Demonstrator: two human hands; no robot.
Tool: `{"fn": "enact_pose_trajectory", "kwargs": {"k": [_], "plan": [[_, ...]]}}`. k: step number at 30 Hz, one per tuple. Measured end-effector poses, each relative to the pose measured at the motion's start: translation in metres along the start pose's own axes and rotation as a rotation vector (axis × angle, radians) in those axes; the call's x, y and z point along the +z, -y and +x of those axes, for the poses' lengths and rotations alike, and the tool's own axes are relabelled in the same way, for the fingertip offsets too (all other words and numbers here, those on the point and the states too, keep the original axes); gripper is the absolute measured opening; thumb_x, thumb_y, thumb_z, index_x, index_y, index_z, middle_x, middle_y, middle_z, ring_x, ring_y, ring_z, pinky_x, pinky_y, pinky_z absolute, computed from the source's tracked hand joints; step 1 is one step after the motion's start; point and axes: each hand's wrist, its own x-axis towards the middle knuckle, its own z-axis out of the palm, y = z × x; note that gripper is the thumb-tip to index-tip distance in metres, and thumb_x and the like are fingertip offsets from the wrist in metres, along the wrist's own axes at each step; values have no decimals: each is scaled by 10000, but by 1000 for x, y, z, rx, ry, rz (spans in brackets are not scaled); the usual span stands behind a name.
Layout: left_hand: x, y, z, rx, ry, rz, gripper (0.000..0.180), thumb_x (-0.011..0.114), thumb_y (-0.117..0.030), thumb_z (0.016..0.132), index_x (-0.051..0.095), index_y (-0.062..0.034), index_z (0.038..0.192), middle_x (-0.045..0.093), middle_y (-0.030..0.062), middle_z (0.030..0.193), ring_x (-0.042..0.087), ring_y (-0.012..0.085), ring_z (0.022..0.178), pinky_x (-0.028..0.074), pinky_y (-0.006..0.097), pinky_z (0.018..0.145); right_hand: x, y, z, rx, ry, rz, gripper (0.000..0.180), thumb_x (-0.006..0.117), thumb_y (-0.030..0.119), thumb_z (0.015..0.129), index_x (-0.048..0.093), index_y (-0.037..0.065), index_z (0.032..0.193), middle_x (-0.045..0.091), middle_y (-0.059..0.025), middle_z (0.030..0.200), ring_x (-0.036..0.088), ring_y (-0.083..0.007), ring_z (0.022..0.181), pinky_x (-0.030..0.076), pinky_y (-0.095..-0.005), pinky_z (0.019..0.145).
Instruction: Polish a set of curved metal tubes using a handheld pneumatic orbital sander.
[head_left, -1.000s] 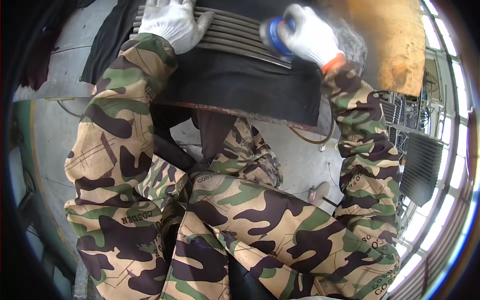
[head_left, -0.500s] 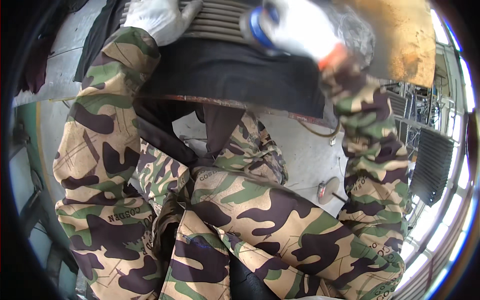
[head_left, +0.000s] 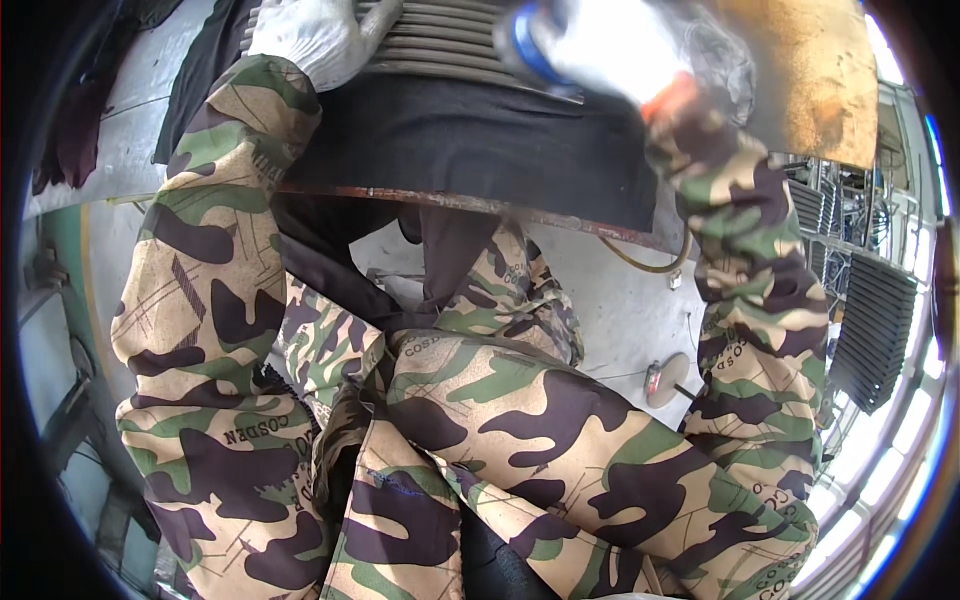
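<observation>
My left hand (head_left: 312, 40), in a white glove, lies on a row of grey parallel rods (head_left: 450, 42) at the top of the view. Its thumb stands apart from the fingers, whose tips are cut off by the upper edge. Over the right end of the rods, my gloved right hand (head_left: 625, 45) is closed round a round blue-banded thing (head_left: 535, 48). Motion blur hides its exact kind. Under the rods a black cloth (head_left: 480, 140) covers the tabletop toward me.
Crumpled clear plastic (head_left: 722, 65) lies just right of my right hand, beside a stained tan board (head_left: 815, 80). The table's worn metal edge (head_left: 400, 196) runs above my lap. Dark ribbed parts (head_left: 872, 325) stand at the far right, and a round disc base (head_left: 670, 380) is on the floor.
My right hand and the blue-banded thing have shifted slightly right and up along the rods. The left hand stays in place on them.
</observation>
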Motion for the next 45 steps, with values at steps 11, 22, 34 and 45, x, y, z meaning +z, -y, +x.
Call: {"fn": "enact_pose_trajectory", "kwargs": {"k": [11, 22, 34, 45], "plan": [[-3, 0, -11, 35, -18, 0, 675, 639, -466, 983, 595, 55, 1410, 588, 299, 1445, 491, 487, 1408, 306, 573, 1240, -13, 17, -18, -124, 1, 50, 204, 680, 273, 920, 667, 108, 1040, 658, -208, 932, 695, -418, 852, 577, -523, 759], [-12, -6, -18, -3, 12, -38, 691, 637, -468, 978, 584, 48, 1434, 564, 302, 1483, 467, 486, 1437, 274, 576, 1262, -11, -7, -19, -40, 18, 45, 222, 699, 289, 911, 658, 89, 998, 650, -202, 921, 687, -430, 867, 578, -505, 763], [19, 18, -17, 185, -82, 150, 650, 574, -511, 1041, 569, -42, 1491, 608, 229, 1475, 526, 447, 1401, 334, 563, 1214, -11, -12, -25, 14, 70, 30, 229, 663, 280, 924, 649, 68, 1009, 652, -218, 952, 692, -423, 894, 575, -523, 749], [24, 26, -1, 208, -86, 141, 646, 588, -524, 1018, 614, -19, 1420, 630, 216, 1426, 557, 435, 1345, 374, 571, 1149, -11, -9, -25, -41, -6, 93, 249, 643, 301, 909, 656, 65, 988, 674, -226, 930, 702, -430, 852, 574, -548, 743]]}}
